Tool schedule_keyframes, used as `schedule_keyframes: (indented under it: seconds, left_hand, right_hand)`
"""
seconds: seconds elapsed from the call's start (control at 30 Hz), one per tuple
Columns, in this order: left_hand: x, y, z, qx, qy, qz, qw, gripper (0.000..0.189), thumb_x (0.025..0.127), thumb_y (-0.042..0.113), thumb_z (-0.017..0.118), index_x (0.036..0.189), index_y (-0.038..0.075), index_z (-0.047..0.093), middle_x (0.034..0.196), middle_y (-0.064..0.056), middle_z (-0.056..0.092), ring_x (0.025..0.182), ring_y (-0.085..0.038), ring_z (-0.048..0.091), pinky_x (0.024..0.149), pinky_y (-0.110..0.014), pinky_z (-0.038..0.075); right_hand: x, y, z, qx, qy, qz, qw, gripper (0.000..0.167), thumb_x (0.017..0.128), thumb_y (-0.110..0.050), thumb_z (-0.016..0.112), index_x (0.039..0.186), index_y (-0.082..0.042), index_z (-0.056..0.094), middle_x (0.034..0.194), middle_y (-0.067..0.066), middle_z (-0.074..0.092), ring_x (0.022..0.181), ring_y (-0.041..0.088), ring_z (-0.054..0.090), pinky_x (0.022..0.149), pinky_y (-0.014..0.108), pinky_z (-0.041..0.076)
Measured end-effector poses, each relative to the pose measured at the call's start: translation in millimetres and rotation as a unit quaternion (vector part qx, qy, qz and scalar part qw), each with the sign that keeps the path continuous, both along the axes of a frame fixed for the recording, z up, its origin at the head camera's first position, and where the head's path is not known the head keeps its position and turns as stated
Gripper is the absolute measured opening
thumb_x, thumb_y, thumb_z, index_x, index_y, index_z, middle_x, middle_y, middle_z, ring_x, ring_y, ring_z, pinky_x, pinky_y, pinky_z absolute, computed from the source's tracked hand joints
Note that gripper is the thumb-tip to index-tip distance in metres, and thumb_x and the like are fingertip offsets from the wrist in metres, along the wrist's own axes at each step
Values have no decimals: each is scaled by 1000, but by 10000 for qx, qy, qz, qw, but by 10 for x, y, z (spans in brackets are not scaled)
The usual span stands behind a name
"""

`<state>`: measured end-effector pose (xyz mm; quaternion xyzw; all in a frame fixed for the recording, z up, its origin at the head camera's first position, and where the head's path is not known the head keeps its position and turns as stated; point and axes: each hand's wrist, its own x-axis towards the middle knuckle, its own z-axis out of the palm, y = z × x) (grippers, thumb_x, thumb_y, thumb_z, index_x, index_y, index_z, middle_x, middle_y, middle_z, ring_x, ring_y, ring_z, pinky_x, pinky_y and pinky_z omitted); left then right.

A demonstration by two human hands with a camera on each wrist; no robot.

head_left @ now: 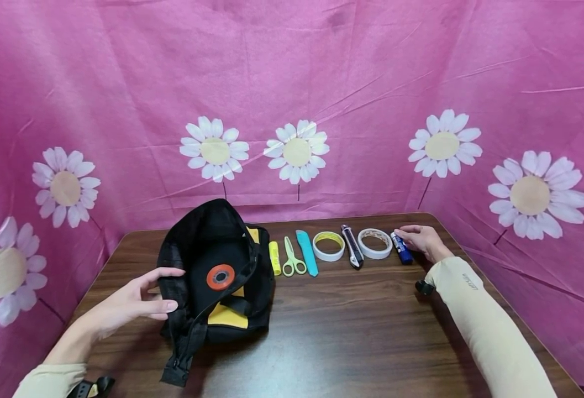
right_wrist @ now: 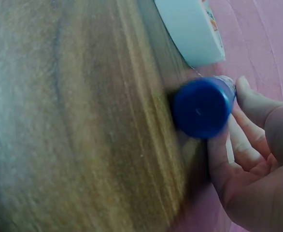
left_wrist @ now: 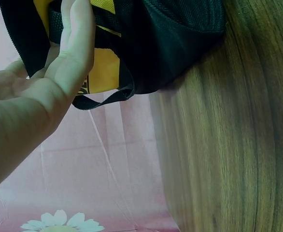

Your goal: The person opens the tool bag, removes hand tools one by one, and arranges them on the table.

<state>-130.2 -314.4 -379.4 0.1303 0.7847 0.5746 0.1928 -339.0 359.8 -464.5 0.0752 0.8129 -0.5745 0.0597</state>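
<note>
A black and yellow bag (head_left: 259, 276) gapes open at the left of the table, and an orange ring with a dark centre (head_left: 220, 277) shows inside it. My left hand (head_left: 132, 298) grips the bag's near-left edge, thumb apart from the fingers; the left wrist view has the black fabric (left_wrist: 28, 36) between them. At the right end of a row of stationery, my right hand (head_left: 423, 241) pinches a blue glue stick (head_left: 402, 247) with a white label. In the right wrist view its round blue end (right_wrist: 202, 108) faces the camera, thumb and fingers on opposite sides.
Left to right from the bag come a yellow tube (head_left: 274, 258), green scissors (head_left: 293, 260), a turquoise flat-bladed tool (head_left: 306, 253), a white tape roll (head_left: 329, 256), a dark utility knife (head_left: 352, 247) and another tape roll (head_left: 375, 254). A pink flowered cloth (head_left: 361, 110) surrounds the wooden table (head_left: 341, 331).
</note>
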Motion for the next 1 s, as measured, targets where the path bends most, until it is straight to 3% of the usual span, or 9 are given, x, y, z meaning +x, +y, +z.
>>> schedule_keyframes:
  seconds: [0.47,0.67,1.0]
  left_hand:
    - [-11,6,0,7,15,-35,10000,56,98,6,65,149,12,42,148,-35,32,111,-31,64,87,-43,57]
    - [-1,1,-6,-6,-18,-28,10000,56,98,7,65,149,12,41,150,-34,29,111,-32,64,87,-43,57]
    - [-8,1,16,-73,39,-66,9999,56,98,7,65,148,13,42,137,-29,46,109,-30,65,87,-42,58]
  right_hand:
    - [-8,20,19,-8,-157,-157,9998,63,98,-28,70,140,13,49,80,-13,64,72,-1,62,69,20,56]
    - [58,63,73,-364,-295,267,9985,64,100,-29,67,142,13,43,87,-13,70,77,3,65,73,23,57]
    - [137,187,179,274,-788,902,9924,66,100,-37,66,143,8,44,95,-9,70,82,10,65,73,32,59]
